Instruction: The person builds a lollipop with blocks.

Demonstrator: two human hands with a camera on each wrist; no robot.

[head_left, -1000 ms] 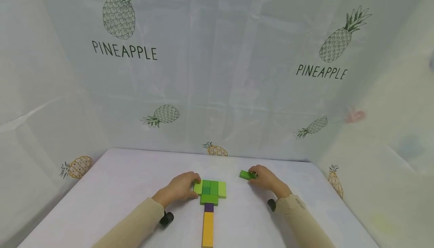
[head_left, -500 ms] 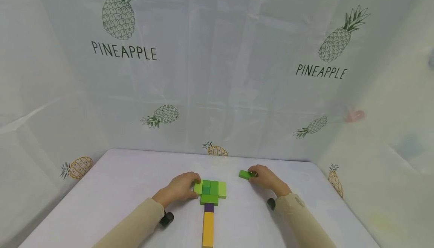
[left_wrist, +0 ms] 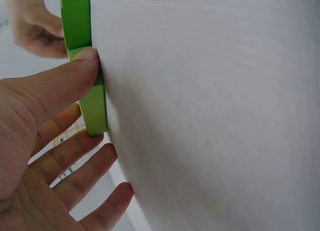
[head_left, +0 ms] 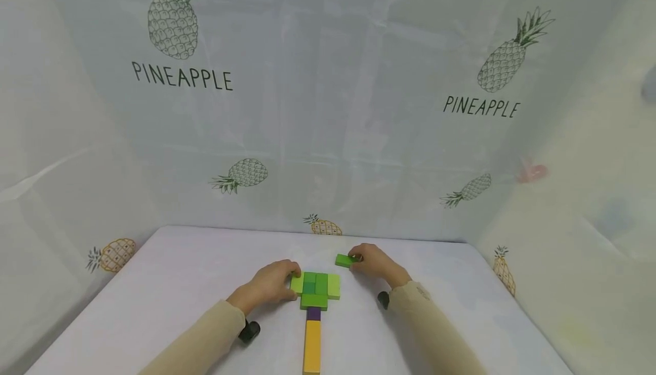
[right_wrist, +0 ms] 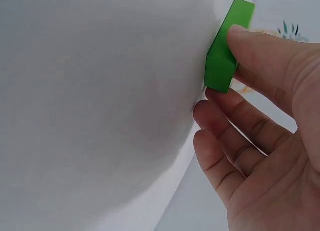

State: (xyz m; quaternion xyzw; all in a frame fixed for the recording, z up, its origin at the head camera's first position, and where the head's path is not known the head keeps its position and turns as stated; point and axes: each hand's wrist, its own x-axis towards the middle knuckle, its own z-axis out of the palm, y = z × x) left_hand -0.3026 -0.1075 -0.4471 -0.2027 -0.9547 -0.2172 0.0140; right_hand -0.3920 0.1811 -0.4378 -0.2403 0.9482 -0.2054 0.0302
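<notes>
Several flat blocks lie together on the white table in the head view. Light green blocks (head_left: 333,286) form the two sides, with greener blocks (head_left: 321,284) between them and a green block (head_left: 314,301) across the front. From there a purple block (head_left: 314,313) and a long yellow-orange block (head_left: 312,346) run toward me. My left hand (head_left: 269,285) grips the left light green block (left_wrist: 95,111) between thumb and fingers. Behind the group, to its right, my right hand (head_left: 376,262) pinches a separate green block (right_wrist: 222,56), thumb on one side; its other fingers touch the tabletop.
White cloth with pineapple prints (head_left: 173,27) hangs behind and beside the white table (head_left: 215,244). A dark wrist camera (head_left: 249,332) sits under the left wrist, and another dark camera (head_left: 383,300) under the right.
My right hand has moved left with the green block, closer to the block group. The left hand stays on the light green block; the head view has shifted slightly.
</notes>
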